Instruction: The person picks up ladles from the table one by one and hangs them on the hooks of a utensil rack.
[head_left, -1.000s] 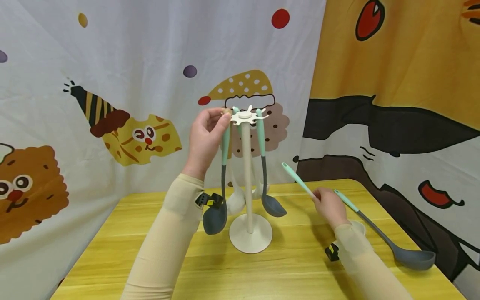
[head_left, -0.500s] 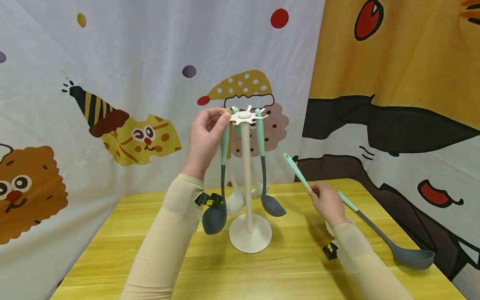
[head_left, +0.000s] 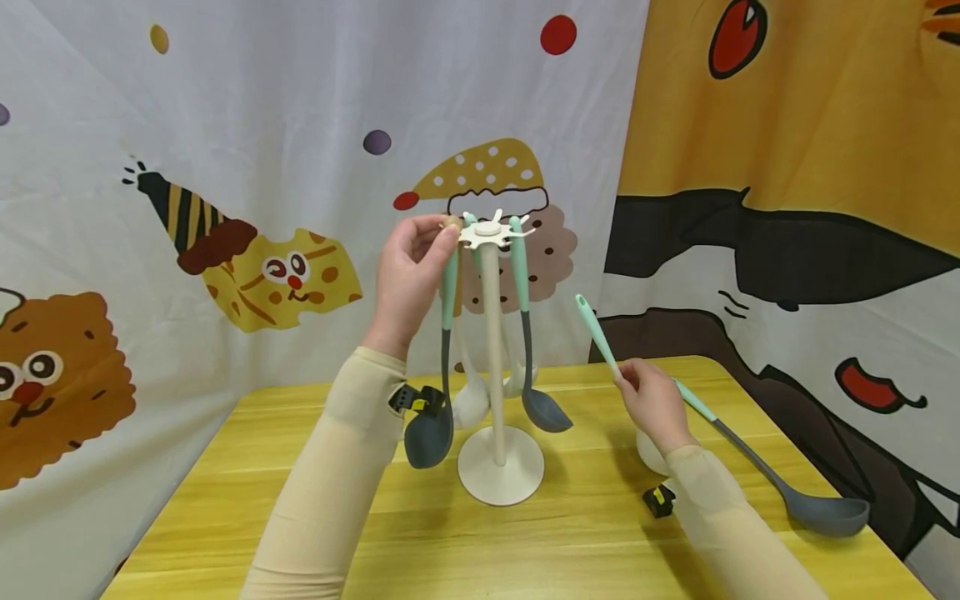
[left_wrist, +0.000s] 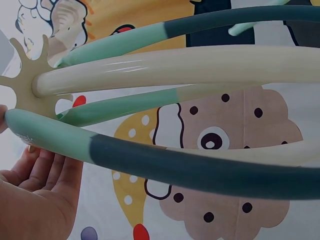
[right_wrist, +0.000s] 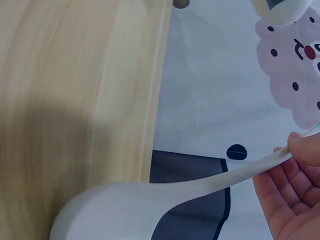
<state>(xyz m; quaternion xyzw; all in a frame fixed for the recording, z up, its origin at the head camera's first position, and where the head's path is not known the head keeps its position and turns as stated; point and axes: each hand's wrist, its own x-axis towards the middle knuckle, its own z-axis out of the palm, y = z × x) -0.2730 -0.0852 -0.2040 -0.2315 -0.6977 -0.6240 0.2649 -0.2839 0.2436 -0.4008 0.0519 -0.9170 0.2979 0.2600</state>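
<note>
In the head view, a cream utensil stand with a hooked top stands on the table. My left hand is at its top left, thumb and fingers pinching the green handle end of a hanging grey ladle. The left wrist view has that handle against the hooked top. To the right, my right hand grips a white ladle by its shaft, the green handle tilted up to the left. In the head view, my hand and forearm partly cover its bowl.
Another grey ladle hangs on the stand's right side, and white utensils hang behind the pole. A grey ladle lies on the wooden table near its right edge. Behind the table hangs a printed cloth.
My right hand has shifted slightly left and up, and the white ladle's green handle has swung more upright. My left hand has kept its place at the stand's top.
</note>
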